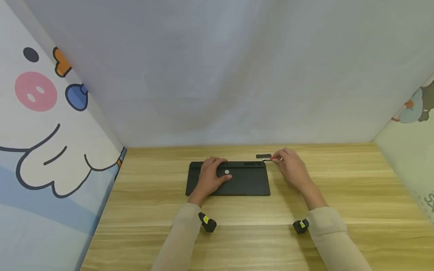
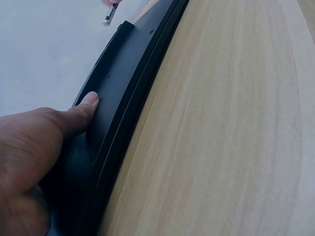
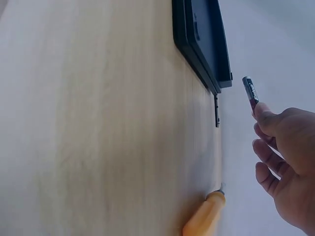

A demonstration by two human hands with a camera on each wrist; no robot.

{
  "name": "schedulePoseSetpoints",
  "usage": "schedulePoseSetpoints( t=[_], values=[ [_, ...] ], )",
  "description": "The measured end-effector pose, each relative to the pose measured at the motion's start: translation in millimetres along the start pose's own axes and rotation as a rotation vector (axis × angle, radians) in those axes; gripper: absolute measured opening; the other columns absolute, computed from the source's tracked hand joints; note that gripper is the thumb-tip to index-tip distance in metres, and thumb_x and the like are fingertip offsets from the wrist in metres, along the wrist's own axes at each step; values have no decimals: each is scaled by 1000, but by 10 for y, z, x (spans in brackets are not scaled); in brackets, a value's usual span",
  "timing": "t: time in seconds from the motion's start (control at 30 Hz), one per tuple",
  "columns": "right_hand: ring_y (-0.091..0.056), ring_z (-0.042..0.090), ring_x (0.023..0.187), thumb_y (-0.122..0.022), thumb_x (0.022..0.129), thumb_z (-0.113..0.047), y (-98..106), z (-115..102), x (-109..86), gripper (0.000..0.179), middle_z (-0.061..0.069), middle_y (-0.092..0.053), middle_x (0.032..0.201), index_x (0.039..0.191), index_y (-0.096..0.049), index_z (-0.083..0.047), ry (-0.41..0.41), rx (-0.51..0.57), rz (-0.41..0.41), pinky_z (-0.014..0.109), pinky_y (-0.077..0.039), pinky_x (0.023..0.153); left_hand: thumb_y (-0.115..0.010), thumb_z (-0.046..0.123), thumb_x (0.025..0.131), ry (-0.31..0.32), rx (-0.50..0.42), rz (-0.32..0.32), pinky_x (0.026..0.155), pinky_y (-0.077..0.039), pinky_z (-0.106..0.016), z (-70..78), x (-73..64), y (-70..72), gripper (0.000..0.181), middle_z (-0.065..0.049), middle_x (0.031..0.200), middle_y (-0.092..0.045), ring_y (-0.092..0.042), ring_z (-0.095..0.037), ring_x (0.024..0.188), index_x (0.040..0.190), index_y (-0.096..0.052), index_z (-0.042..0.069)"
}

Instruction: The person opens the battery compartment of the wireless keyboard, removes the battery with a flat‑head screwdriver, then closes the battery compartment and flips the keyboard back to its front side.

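A black keyboard (image 1: 249, 184) lies face down on the table, a round silver sticker on its underside. Its battery compartment (image 1: 253, 164), by the far right edge, is uncovered. My left hand (image 1: 210, 177) holds the keyboard's left part, thumb across the underside and fingers at the far edge. Between thumb and fingertips, my right hand (image 1: 293, 169) pinches a slim battery (image 3: 250, 91) just beyond the keyboard's far right corner, apart from the compartment. The small black battery cover (image 1: 263, 156) lies on the table behind that corner.
In the right wrist view an orange-handled tool (image 3: 205, 216), seemingly a screwdriver, lies on the wooden table (image 1: 356, 188). A pale wall (image 1: 237, 75) rises behind the table. Cartoon-printed panels (image 1: 34, 124) stand at the sides.
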State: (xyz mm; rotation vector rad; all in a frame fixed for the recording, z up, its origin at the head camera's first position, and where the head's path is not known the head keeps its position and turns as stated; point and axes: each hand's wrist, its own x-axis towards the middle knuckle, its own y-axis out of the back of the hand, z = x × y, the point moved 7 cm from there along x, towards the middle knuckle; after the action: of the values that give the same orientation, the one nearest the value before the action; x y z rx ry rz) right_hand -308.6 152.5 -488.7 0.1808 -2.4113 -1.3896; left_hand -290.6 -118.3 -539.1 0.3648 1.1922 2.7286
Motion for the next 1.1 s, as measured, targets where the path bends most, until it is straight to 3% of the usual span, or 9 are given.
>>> schedulePoseSetpoints(
  t=[0.3,0.63,1.1],
  values=[
    [-61,35,101,-62,103,-17,50,108,-80,17,16,-67,106,106,-70,-3,-51,-14,-8,51,-55,88,-81,32,87,6,6,-4,132,-22,-54,2,3,-8,59,-11,134,-61,-53,-32,134,140,-61,15],
    [-59,34,95,-65,100,-14,98,178,-142,13,15,-67,101,103,-72,-3,-33,-36,19,46,-51,81,-82,31,87,20,0,5,131,-22,-55,-19,1,-4,60,-10,134,-61,-52,-33,136,140,-61,15],
    [-56,32,93,-65,100,-10,40,305,-170,11,14,-66,100,103,-74,-5,-45,-92,-46,43,-48,79,-82,31,87,13,-3,3,132,-21,-55,-28,-1,-18,59,-10,134,-61,-52,-33,136,140,-61,16]
  ],
)
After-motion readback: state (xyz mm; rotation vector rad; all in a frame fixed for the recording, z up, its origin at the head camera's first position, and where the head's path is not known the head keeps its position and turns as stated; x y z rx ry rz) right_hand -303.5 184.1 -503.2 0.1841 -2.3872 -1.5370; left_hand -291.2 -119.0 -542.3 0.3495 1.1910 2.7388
